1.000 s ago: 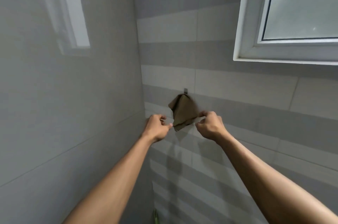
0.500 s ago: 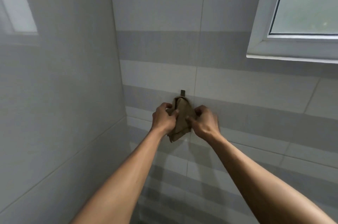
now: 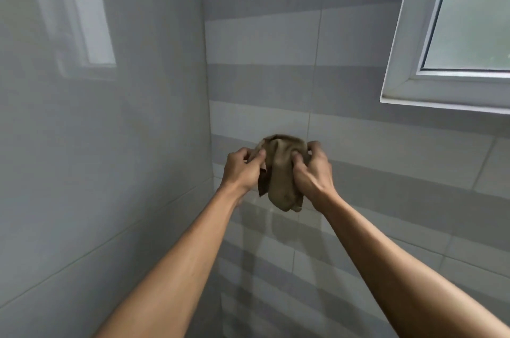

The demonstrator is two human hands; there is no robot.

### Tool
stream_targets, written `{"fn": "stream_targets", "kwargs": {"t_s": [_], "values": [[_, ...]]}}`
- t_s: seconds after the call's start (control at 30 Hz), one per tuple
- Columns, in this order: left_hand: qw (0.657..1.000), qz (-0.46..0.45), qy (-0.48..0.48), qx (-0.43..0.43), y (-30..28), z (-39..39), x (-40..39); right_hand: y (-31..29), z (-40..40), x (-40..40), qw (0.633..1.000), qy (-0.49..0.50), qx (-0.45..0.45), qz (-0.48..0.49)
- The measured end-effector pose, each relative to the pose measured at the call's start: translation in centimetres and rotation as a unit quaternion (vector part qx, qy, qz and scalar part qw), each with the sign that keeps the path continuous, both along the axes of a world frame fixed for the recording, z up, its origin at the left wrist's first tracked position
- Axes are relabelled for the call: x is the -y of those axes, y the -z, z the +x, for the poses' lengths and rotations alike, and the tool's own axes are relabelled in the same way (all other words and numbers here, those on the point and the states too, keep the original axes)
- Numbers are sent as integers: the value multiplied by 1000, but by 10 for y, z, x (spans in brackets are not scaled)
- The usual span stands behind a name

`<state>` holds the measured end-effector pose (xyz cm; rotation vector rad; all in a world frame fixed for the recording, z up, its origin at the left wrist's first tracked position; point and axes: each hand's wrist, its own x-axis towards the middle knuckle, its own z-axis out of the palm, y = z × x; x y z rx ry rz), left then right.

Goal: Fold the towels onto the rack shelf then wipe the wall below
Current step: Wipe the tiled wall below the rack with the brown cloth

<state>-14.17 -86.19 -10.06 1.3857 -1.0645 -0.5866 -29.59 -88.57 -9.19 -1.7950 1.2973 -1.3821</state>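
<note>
Gripping a bunched brown towel (image 3: pixel 281 172) with both hands against the striped tiled wall (image 3: pixel 386 150).

The left hand (image 3: pixel 242 169) pinches its upper edge at about 9 o'clock of the towel, and the right hand (image 3: pixel 313 172) clutches the other side at 3 o'clock, fingers curled into the fabric. The towel hangs crumpled between them, near the corner and toward 8 o'clock of the window (image 3: pixel 447 42). No rack shelf is in view, so folding looks unfinished and wiping seems not yet begun.
</note>
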Motion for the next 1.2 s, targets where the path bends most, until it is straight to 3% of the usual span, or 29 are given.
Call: {"fn": "stream_targets", "kwargs": {"t_s": [0.17,0.4,0.57,0.7,0.83,0.9,0.97,1.03,1.13,1.2], "values": [[990,-32,-64,-120,-11,-2,-57,-8,-1,-25,997,-70,26,9],[963,-37,-193,-185,4,-21,-153,2,5,-89,979,-177,86,50],[933,-7,-267,-242,30,-44,-239,21,12,-168,947,-285,100,106],[903,4,-357,-238,41,-48,-307,36,27,-236,872,-428,124,201],[871,-32,-440,-218,32,-42,-376,38,44,-291,722,-537,220,376],[865,-54,-454,-206,25,-44,-404,39,51,-313,681,-551,243,417],[855,-69,-477,-193,16,-46,-429,40,59,-336,692,-562,232,389],[844,-81,-493,-195,9,-44,-450,38,64,-361,727,-596,184,288],[831,-140,-472,-259,-1,-40,-481,36,74,-397,782,-619,68,27],[821,-178,-447,-307,-9,-32,-502,41,88,-420,793,-595,-23,-128]]}}
